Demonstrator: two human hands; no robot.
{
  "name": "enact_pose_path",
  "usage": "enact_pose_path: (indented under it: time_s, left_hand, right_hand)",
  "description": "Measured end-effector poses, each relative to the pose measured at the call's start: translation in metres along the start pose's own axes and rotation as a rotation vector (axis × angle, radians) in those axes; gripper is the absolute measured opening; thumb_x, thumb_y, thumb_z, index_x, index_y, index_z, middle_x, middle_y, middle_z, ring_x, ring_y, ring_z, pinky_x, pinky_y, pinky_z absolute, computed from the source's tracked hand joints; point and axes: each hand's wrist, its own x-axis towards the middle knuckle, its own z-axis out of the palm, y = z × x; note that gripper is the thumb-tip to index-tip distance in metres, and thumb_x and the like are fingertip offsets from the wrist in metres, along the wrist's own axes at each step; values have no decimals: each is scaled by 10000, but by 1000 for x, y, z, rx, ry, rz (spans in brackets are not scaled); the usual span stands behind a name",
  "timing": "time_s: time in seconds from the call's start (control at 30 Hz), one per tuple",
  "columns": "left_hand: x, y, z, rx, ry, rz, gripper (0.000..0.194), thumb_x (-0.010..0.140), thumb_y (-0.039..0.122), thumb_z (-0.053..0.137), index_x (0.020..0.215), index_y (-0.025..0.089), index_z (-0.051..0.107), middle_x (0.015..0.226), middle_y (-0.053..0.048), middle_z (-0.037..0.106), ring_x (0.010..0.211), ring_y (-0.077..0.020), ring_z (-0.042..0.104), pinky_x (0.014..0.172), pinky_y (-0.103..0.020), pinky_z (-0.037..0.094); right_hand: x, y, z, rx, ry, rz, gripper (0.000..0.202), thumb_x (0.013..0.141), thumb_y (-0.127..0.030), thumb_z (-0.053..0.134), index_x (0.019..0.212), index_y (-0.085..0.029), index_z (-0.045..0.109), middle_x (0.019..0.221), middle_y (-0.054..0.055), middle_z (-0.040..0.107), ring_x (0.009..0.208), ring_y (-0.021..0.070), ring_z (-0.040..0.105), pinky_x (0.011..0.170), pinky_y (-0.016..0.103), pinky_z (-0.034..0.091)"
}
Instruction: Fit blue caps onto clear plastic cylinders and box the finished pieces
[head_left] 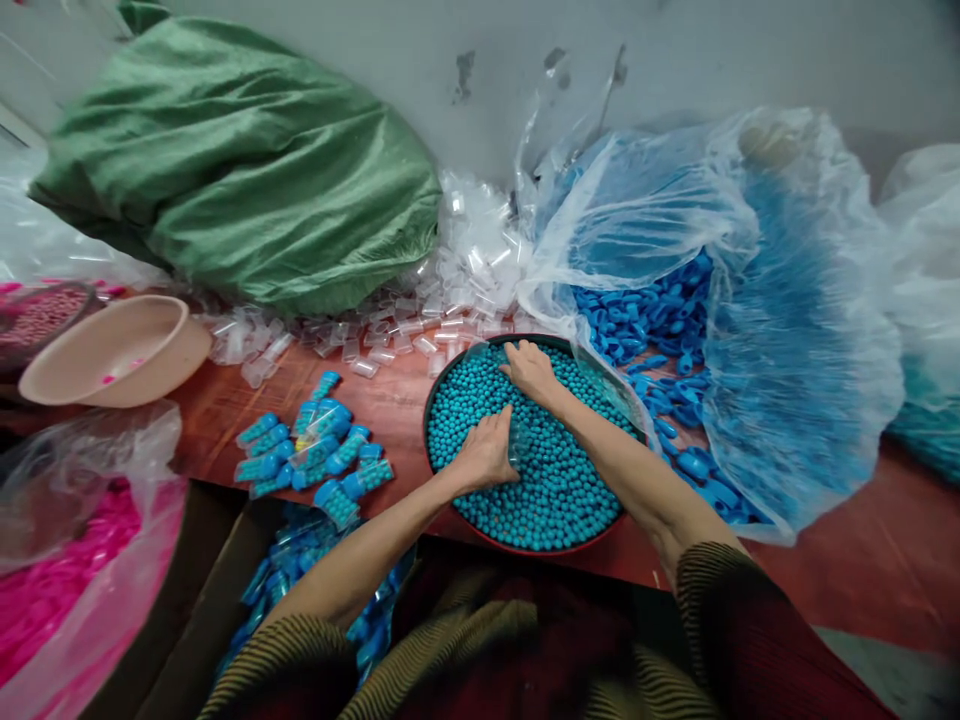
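A round basin [450,503] full of small turquoise beads [555,490] stands on the red table. My left hand [487,450] is over the beads near the basin's middle, its fingers curved round a small clear container [515,443]. Above and to the right of it, my right hand [529,368] rests on the beads close to the back rim, thumb and fingers apart. No object shows in my right hand. Several filled bottles with blue caps [315,440] lie in a group to the left of the basin.
Clear empty containers [450,310] are heaped behind the basin, below a green sack [255,170]. Blue plastic parts [660,320] spill from a clear bag [795,350] at right. A beige bowl [120,350] and pink parts [67,570] are at left. Below the table edge lie blue items [300,550].
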Motion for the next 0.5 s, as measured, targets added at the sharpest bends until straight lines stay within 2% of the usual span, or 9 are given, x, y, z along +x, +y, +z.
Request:
enact_pose_path:
  time_s: [0.1, 0.17, 0.23, 0.3, 0.37, 0.5]
  left_hand:
    - [-2, -3, 5, 7, 44, 54, 780, 606, 192, 651, 1309, 97, 324, 1283, -204, 466, 1224, -333, 446, 1008, -471, 398]
    - [-4, -7, 11, 5, 92, 79, 726, 612, 159, 632, 1275, 83, 346, 1319, -227, 422, 1262, -338, 414, 1028, -471, 383]
    - [-6, -10, 18, 9, 144, 97, 733, 596, 131, 644, 1261, 72, 342, 1407, -271, 303, 1347, -379, 289, 1066, -516, 328]
    - [-6, -12, 22, 22, 197, 139, 745, 590, 108, 653, 1258, 74, 327, 1470, -294, 171, 1396, -413, 138, 1084, -576, 264]
    - [-6, -14, 23, 29, 222, 195, 751, 589, 105, 660, 1256, 82, 316, 1492, -296, 107, 1402, -425, 68, 1083, -608, 241]
    - [-2, -14, 18, 18, 183, 250, 720, 587, 134, 666, 1227, 64, 344, 1492, -307, 93, 1398, -434, 58, 1094, -591, 242]
  right_hand:
    - [-7, 10, 8, 57, 17, -37, 324, 928, -360, 407, 1120, -141, 548, 1039, 142, 579, 955, 228, 551, 782, 303, 428]
    - [-19, 20, 11, 158, 48, -98, 318, 944, -330, 359, 1112, -152, 563, 1088, 129, 565, 989, 210, 546, 833, 303, 424]
    - [-34, 31, 13, 291, 95, -138, 295, 929, -301, 393, 1106, -162, 583, 1132, 115, 548, 1033, 200, 532, 881, 310, 418]
    - [-50, 38, 15, 449, 121, -131, 280, 905, -280, 437, 1104, -169, 601, 1087, 97, 569, 1007, 193, 543, 883, 323, 430]
    - [-63, 40, 18, 613, 96, -100, 274, 897, -257, 431, 1081, -177, 618, 970, 67, 611, 911, 177, 571, 838, 322, 456]
    - [-82, 35, 23, 811, -54, -80, 262, 865, -234, 454, 1036, -172, 643, 836, 30, 659, 727, 148, 593, 728, 288, 484]
